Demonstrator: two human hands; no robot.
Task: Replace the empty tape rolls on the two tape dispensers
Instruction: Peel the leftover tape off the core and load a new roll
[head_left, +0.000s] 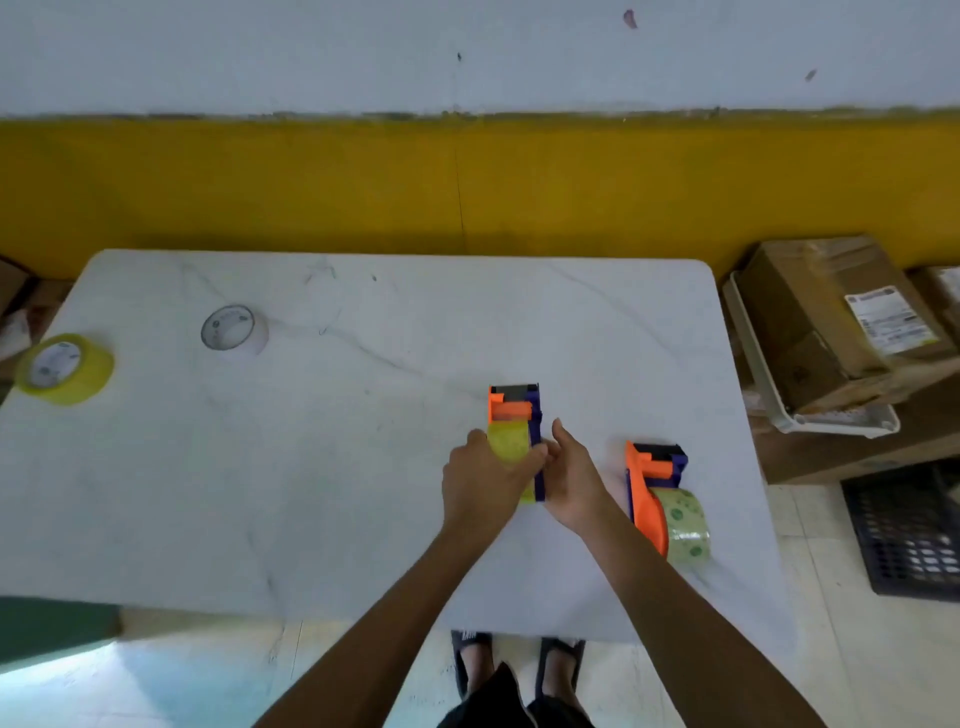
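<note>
An orange and purple tape dispenser lies on the white table with a yellowish tape roll on it. My left hand grips that roll from the left. Against the dispenser's purple side rests my right hand, fingers curled on the frame. A second orange and purple dispenser lies to the right, carrying a clear greenish tape roll. At far left sit a yellow tape roll and a thin, nearly empty white roll core.
Cardboard boxes sit in a white tray beside the table's right edge, with a dark crate on the floor below. A yellow and white wall runs behind the table. My feet in sandals stand at the near edge.
</note>
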